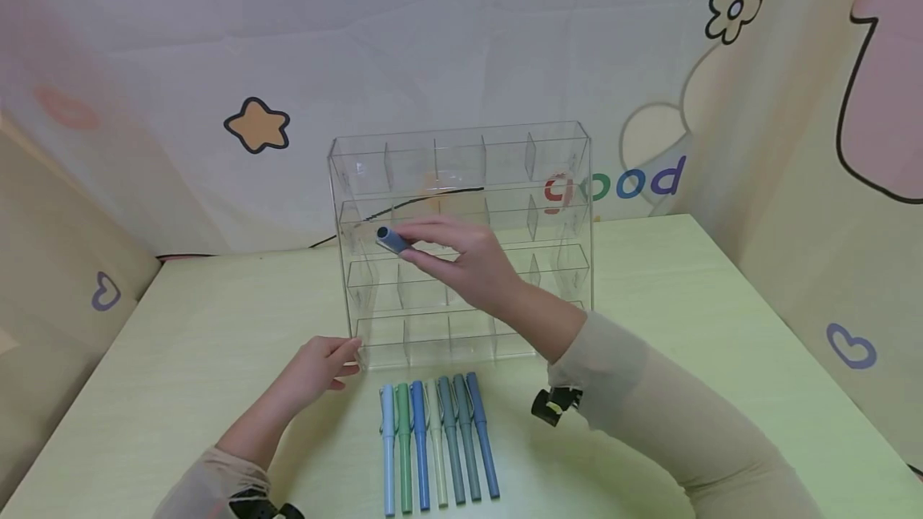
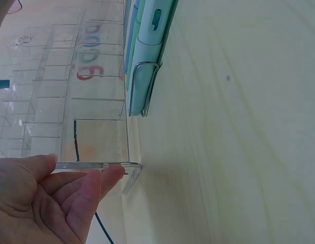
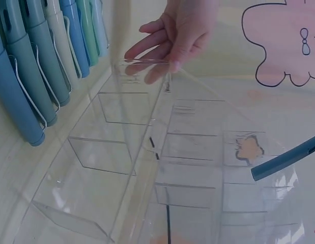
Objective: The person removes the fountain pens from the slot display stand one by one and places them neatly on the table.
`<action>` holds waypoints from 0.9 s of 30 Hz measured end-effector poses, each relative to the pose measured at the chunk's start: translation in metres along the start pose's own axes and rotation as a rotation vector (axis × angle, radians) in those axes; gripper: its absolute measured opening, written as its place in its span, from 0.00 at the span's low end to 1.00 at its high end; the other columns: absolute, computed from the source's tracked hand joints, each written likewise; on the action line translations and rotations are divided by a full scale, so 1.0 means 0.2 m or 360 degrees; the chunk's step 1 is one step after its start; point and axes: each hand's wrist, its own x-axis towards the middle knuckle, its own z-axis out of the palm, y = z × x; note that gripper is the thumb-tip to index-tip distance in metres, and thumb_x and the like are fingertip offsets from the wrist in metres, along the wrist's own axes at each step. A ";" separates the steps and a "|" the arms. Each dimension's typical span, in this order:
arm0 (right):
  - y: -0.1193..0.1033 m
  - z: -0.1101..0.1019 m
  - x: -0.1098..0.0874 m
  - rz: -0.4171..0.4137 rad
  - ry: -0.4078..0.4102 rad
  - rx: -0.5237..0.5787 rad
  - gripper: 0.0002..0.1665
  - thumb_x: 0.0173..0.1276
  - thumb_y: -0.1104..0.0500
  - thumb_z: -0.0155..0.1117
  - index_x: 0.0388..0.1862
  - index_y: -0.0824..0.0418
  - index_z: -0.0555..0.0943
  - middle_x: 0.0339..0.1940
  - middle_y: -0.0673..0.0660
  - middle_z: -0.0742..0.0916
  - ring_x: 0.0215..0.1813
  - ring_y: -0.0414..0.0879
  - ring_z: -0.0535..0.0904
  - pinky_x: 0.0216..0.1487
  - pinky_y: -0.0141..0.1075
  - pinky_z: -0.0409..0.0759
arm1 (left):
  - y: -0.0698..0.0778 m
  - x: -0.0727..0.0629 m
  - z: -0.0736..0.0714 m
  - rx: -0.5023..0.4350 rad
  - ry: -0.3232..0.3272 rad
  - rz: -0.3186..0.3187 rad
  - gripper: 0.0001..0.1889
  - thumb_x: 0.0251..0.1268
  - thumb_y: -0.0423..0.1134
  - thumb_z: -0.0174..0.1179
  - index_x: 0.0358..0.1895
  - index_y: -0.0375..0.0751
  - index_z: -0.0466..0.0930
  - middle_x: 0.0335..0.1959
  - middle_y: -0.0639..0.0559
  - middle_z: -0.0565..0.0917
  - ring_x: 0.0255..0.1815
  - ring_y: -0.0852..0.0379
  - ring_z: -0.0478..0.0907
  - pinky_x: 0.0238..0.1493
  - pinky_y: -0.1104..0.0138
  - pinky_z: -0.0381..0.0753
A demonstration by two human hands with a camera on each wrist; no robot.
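A clear acrylic organizer (image 1: 461, 327) with several tiers of small compartments stands upright on the table. My left hand (image 1: 324, 363) holds its lower left edge; in the left wrist view, the thumb and fingers (image 2: 91, 188) lie on either side of that clear edge. In front of the upper tiers, my right hand (image 1: 461, 259) pinches a blue-grey pen (image 1: 392, 239) between thumb and fingers, its dark end facing the head camera. The right wrist view shows one end of this pen (image 3: 284, 158) apart from the organizer; the right hand is out of that view.
Several capped pens with clips (image 1: 436, 443), in blues, green, teal and a pale tint, lie side by side before the organizer on the light wooden table (image 1: 238, 295). Behind it hangs a printed cloth backdrop (image 1: 461, 62), which also covers both sides.
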 end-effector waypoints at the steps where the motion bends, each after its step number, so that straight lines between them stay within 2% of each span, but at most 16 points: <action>1: -0.01 -0.02 -0.01 0.0017 0.0013 0.0018 0.17 0.55 0.71 0.68 0.45 0.72 0.82 0.43 0.62 0.85 0.46 0.46 0.82 0.48 0.33 0.78 | 0.00 0.00 0.00 -0.0004 0.0001 -0.0002 0.21 0.74 0.38 0.44 0.55 0.19 0.70 0.53 0.28 0.75 0.51 0.37 0.76 0.40 0.55 0.82; 8: -0.10 -0.13 -0.09 0.0180 0.0052 0.0114 0.17 0.53 0.73 0.69 0.44 0.71 0.82 0.44 0.61 0.85 0.46 0.47 0.81 0.46 0.37 0.80 | 0.00 0.00 0.00 -0.0006 0.0004 -0.0010 0.20 0.74 0.38 0.44 0.55 0.20 0.71 0.53 0.29 0.75 0.51 0.38 0.77 0.40 0.55 0.82; 15: -0.15 -0.20 -0.21 0.0452 -0.0104 0.0107 0.17 0.56 0.70 0.68 0.46 0.68 0.82 0.44 0.56 0.86 0.45 0.44 0.80 0.47 0.38 0.80 | 0.00 0.00 -0.01 0.0001 0.0010 -0.0021 0.21 0.74 0.38 0.43 0.56 0.21 0.71 0.54 0.29 0.75 0.52 0.38 0.76 0.41 0.56 0.81; 20: -0.16 -0.22 -0.29 0.0520 -0.0163 0.0072 0.16 0.56 0.69 0.68 0.46 0.66 0.83 0.42 0.55 0.86 0.43 0.43 0.81 0.45 0.41 0.81 | 0.00 0.00 -0.01 -0.0014 0.0003 -0.0026 0.21 0.74 0.38 0.44 0.56 0.20 0.70 0.54 0.28 0.75 0.52 0.37 0.76 0.41 0.55 0.81; 23: -0.17 -0.25 -0.33 0.0575 -0.0186 0.0036 0.16 0.56 0.69 0.69 0.46 0.65 0.83 0.41 0.54 0.86 0.43 0.42 0.81 0.45 0.39 0.81 | 0.00 -0.01 0.00 -0.0019 -0.0005 -0.0014 0.22 0.74 0.39 0.44 0.56 0.19 0.70 0.54 0.27 0.74 0.52 0.37 0.76 0.40 0.55 0.82; 25: -0.18 -0.27 -0.37 0.0649 -0.0206 0.0052 0.16 0.56 0.68 0.68 0.46 0.65 0.83 0.42 0.53 0.86 0.43 0.42 0.81 0.45 0.38 0.81 | 0.00 0.00 0.00 -0.0022 -0.0007 -0.0008 0.22 0.74 0.39 0.43 0.56 0.19 0.69 0.54 0.27 0.74 0.52 0.36 0.76 0.40 0.55 0.82; 27: -0.19 -0.29 -0.40 0.0779 -0.0234 0.0084 0.16 0.57 0.66 0.68 0.46 0.63 0.83 0.41 0.51 0.86 0.42 0.41 0.81 0.47 0.36 0.80 | 0.00 0.00 0.00 -0.0015 -0.0002 -0.0009 0.22 0.74 0.39 0.43 0.56 0.19 0.70 0.54 0.27 0.74 0.52 0.37 0.76 0.40 0.55 0.82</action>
